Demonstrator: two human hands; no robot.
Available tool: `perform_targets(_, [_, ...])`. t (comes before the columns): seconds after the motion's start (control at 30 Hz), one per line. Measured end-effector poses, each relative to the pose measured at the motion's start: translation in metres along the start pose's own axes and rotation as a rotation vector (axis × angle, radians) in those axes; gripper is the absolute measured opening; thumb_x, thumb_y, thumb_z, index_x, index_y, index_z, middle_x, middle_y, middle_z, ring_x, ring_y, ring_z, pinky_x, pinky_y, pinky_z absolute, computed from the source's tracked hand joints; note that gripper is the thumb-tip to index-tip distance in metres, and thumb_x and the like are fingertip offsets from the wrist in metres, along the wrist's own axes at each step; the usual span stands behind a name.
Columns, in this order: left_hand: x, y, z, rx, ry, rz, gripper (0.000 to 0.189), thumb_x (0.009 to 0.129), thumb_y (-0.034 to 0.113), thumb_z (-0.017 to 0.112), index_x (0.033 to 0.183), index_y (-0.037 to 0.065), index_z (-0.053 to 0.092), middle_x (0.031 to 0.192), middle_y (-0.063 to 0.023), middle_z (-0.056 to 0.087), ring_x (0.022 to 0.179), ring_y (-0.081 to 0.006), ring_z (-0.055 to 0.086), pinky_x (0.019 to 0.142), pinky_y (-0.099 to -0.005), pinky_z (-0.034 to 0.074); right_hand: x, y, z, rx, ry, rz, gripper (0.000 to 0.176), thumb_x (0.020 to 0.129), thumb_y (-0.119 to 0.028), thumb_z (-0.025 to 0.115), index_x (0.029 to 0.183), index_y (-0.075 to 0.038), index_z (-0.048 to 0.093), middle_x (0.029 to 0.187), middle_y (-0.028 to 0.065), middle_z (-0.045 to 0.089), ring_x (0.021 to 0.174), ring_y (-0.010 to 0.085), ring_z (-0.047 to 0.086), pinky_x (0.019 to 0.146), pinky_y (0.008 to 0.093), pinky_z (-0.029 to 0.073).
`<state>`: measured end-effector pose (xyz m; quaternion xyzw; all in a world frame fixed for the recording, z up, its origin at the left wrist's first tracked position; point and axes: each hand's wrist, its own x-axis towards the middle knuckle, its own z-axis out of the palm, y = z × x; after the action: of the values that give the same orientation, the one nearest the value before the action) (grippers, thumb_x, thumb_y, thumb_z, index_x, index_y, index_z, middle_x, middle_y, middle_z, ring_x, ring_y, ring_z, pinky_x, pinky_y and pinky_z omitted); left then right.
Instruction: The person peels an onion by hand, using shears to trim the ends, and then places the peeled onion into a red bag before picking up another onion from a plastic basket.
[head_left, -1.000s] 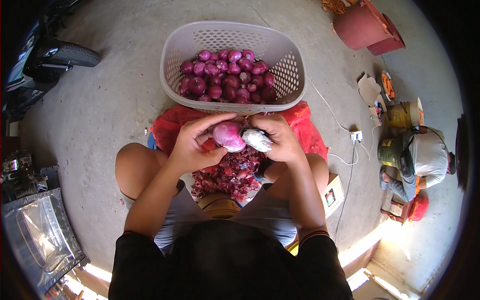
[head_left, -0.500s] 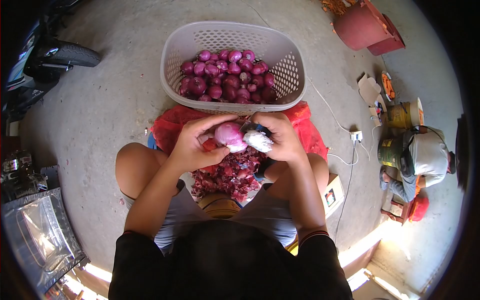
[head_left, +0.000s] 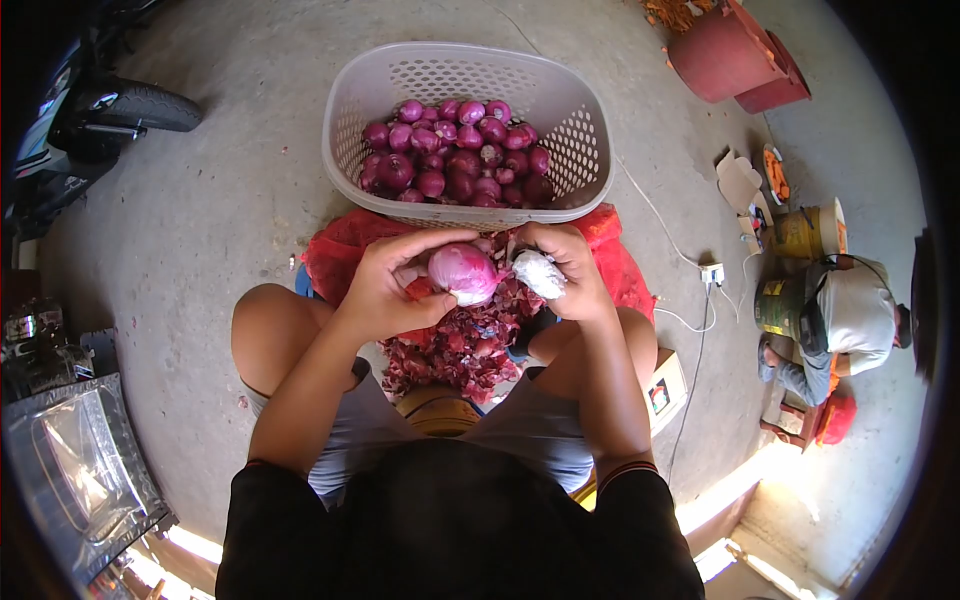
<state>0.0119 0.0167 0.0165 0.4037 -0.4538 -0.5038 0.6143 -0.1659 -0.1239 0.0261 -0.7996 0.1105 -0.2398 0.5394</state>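
Between the bare knees [head_left: 275, 325] of a seated person, above a loose heap of dark-red, papery onion skins [head_left: 455, 350], both hands work close together. The left hand [head_left: 385, 285] is curved around a large, round, glossy pink-purple onion [head_left: 463, 272], gripping it between thumb and fingers, with a pale patch at its lower edge. The right hand [head_left: 578, 275] is closed on a crumpled, shiny white bundle [head_left: 541, 274]; whether a tool lies inside this wrapping cannot be told.

Note the change over the last half second: the white bundle, formerly just beside the onion, now stands slightly apart from it, shifted toward the person's right. A thin pink strip [head_left: 506, 275] shows in the gap. The left hand and its onion keep almost the same place. The widened gap suggests that a piece of outer skin is being drawn away from the onion, which remains in the hand.

Beyond the hands, an oval, light-grey plastic basket with perforated walls [head_left: 470, 213] holds many smooth purple onions [head_left: 463, 160], their arrangement apparently unchanged. A bright-red mesh sack [head_left: 335, 245] spreads beneath the skins. Far right, a co-worker in a pale shirt [head_left: 860, 310] bends forward, well apart.
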Motion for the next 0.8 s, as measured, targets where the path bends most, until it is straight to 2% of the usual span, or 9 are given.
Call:
perform_targets(0.03, [0.000, 0.000, 0.000, 0.002, 0.003, -0.004, 0.058, 0.069, -0.011, 0.062, 0.125, -0.003, 0.050, 0.123, -0.0118, 0.055, 0.110, -0.0167, 0.054, 0.094, -0.0323, 0.047, 0.000, -0.002, -0.001, -0.033, -0.009, 0.013, 0.016, 0.079, -0.014, 0.062, 0.083, -0.001, 0.055, 0.072, 0.0060, 0.055, 0.064, 0.0145, 0.051, 0.060, 0.0274, 0.041])
perform_targets(0.13, [-0.001, -0.002, 0.000, -0.008, 0.015, -0.011, 0.058, 0.069, -0.011, 0.063, 0.125, -0.002, 0.050, 0.123, -0.0114, 0.055, 0.109, -0.0163, 0.055, 0.093, -0.0314, 0.047, 0.004, -0.005, -0.001, -0.093, -0.029, 0.013, 0.020, 0.071, -0.008, 0.067, 0.085, -0.001, 0.055, 0.069, 0.0112, 0.054, 0.062, 0.0254, 0.054, 0.060, 0.0320, 0.044])
perform_targets(0.23, [-0.001, -0.002, 0.000, -0.042, 0.023, -0.012, 0.057, 0.071, -0.009, 0.063, 0.126, -0.003, 0.048, 0.123, -0.0114, 0.055, 0.109, -0.0159, 0.054, 0.093, -0.0316, 0.046, 0.005, -0.008, 0.003, -0.131, -0.055, 0.001, 0.020, 0.070, -0.009, 0.068, 0.083, -0.001, 0.055, 0.069, 0.0115, 0.053, 0.064, 0.0266, 0.054, 0.060, 0.0329, 0.043])
perform_targets(0.33, [0.000, -0.006, -0.002, -0.116, 0.034, -0.014, 0.056, 0.073, -0.004, 0.064, 0.127, -0.005, 0.046, 0.122, -0.0124, 0.054, 0.110, -0.0167, 0.054, 0.095, -0.0330, 0.044, 0.005, 0.002, 0.002, -0.151, -0.111, -0.108, 0.017, 0.075, -0.012, 0.066, 0.078, 0.000, 0.054, 0.068, 0.0071, 0.054, 0.059, 0.0191, 0.049, 0.056, 0.0309, 0.040])
perform_targets(0.47, [0.001, -0.005, -0.006, -0.265, 0.042, -0.045, 0.057, 0.076, 0.003, 0.065, 0.127, -0.007, 0.045, 0.121, -0.0143, 0.054, 0.111, -0.0193, 0.054, 0.097, -0.0348, 0.042, 0.002, -0.004, -0.003, -0.067, -0.108, 0.005, 0.015, 0.075, -0.010, 0.067, 0.079, 0.000, 0.056, 0.067, 0.0084, 0.054, 0.061, 0.0189, 0.050, 0.058, 0.0305, 0.041])
perform_targets(0.5, [0.001, -0.006, -0.003, -0.187, 0.111, -0.054, 0.067, 0.072, 0.024, 0.072, 0.126, -0.006, 0.046, 0.119, -0.0206, 0.056, 0.110, -0.0267, 0.057, 0.097, -0.0385, 0.044, 0.001, -0.004, -0.004, -0.049, -0.102, 0.034, 0.014, 0.075, -0.009, 0.067, 0.081, 0.000, 0.057, 0.070, 0.0102, 0.055, 0.062, 0.0210, 0.052, 0.059, 0.0311, 0.042])
perform_targets(0.53, [0.001, -0.006, -0.003, -0.213, 0.101, -0.053, 0.067, 0.072, 0.024, 0.072, 0.126, -0.006, 0.046, 0.119, -0.0208, 0.056, 0.110, -0.0272, 0.057, 0.097, -0.0387, 0.044, 0.000, -0.003, -0.005, -0.031, -0.095, 0.063, 0.014, 0.075, -0.008, 0.067, 0.084, -0.001, 0.058, 0.072, 0.0121, 0.056, 0.063, 0.0231, 0.053, 0.061, 0.0316, 0.044])
perform_targets(0.7, [0.003, -0.004, -0.004, -0.349, 0.086, -0.098, 0.063, 0.072, 0.021, 0.068, 0.125, -0.005, 0.045, 0.119, -0.0216, 0.056, 0.108, -0.0291, 0.058, 0.096, -0.0396, 0.044, -0.002, -0.003, -0.010, -0.071, -0.088, 0.095, 0.016, 0.078, -0.011, 0.067, 0.085, -0.001, 0.059, 0.073, 0.0111, 0.058, 0.062, 0.0188, 0.053, 0.061, 0.0295, 0.044])
perform_targets(0.8, [0.005, -0.009, -0.002, -0.356, 0.205, -0.076, 0.060, 0.072, 0.017, 0.065, 0.125, -0.004, 0.042, 0.118, -0.0202, 0.055, 0.105, -0.0299, 0.058, 0.094, -0.0403, 0.045, -0.002, -0.002, -0.010, -0.101, -0.065, 0.122, 0.021, 0.078, -0.016, 0.069, 0.088, -0.002, 0.058, 0.074, 0.0114, 0.059, 0.065, 0.0221, 0.057, 0.063, 0.0316, 0.045])
